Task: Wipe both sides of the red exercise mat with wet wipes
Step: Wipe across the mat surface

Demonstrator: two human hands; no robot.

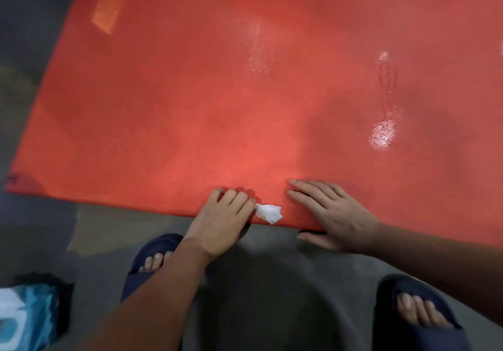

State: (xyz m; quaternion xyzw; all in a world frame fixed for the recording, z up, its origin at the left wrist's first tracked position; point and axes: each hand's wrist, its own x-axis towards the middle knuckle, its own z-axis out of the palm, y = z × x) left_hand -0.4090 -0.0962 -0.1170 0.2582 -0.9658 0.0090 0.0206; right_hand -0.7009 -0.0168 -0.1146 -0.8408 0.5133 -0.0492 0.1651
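While the left hand [221, 214] is pinching a wet wipe [269, 212] on the red exercise mat [190, 92], the flat-fingered right hand [334, 211] is pressing its near edge, likely steadying it.

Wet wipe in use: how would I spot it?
Find the big red mat on the grey floor and follow its near edge to the middle. The wet wipe is there, pinched by the left hand: a small crumpled white wad, unlike the shiny wet patches.
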